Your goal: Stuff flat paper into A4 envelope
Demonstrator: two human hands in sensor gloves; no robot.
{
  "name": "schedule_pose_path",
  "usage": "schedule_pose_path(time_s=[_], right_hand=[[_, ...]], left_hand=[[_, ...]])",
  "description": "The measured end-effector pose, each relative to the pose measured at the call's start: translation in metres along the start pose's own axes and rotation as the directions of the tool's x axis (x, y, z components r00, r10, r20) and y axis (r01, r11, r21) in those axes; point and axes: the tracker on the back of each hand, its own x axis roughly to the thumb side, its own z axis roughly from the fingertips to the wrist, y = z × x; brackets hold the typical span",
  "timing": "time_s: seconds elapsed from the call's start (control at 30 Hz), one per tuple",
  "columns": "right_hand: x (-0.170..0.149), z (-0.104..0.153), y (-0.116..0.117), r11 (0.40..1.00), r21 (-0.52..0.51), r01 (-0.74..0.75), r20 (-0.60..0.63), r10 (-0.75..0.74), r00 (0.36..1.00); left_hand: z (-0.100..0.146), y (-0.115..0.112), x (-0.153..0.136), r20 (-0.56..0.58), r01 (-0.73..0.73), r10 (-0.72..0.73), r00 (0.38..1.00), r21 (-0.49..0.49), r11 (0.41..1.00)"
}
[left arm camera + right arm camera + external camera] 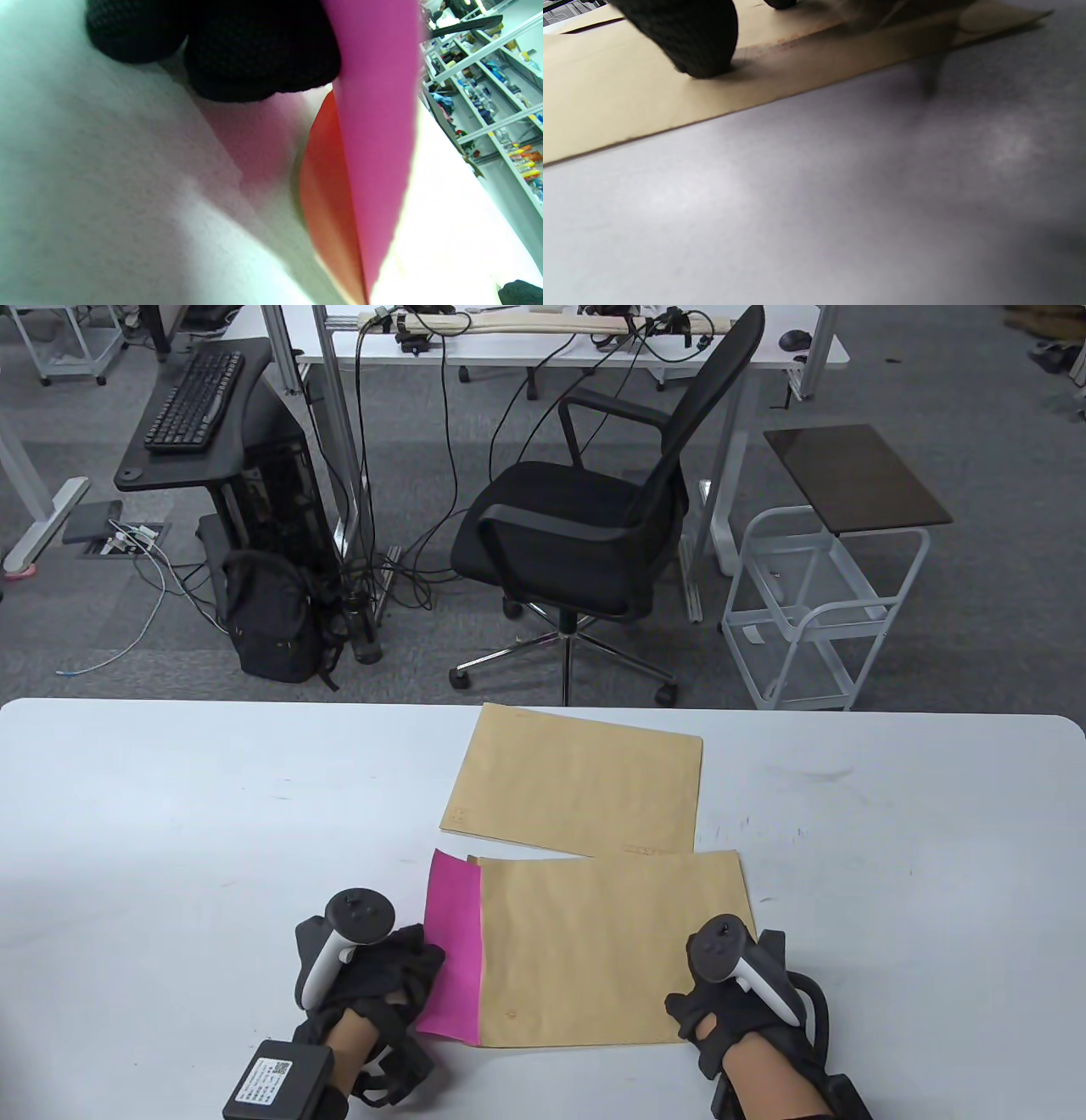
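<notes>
The left hand (373, 963) grips the pink paper (452, 948) protruding from the envelope (611, 950), which the right hand (734, 993) presses flat.

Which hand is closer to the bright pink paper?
Left. The left hand holds the bright pink paper sheet; the right hand rests on the brown envelope's far end.

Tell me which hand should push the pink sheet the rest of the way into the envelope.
Left. The left hand already holds the exposed edge of the pink sheet sticking out of the near envelope. The right hand rests on the envelope's opposite end, well placed to steady it.
</notes>
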Motion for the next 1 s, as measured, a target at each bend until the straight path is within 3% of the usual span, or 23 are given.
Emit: schedule_pose_path(time_s=[0.83,1.0], right_hand=[[0.001,-0.002,0.000,1.000,0.013,0.015,0.017,-0.015,1.000],[0.000,-0.001,0.000,1.000,-0.010,0.026,-0.001,-0.026,1.000]], left_hand=[[-0.007,-0.020,0.018,-0.010,0.018,-0.018,1.000,-0.011,1.000],[-0.006,-0.019,0.019,-0.081,0.013,-0.015,0.997,-0.019,1.000]])
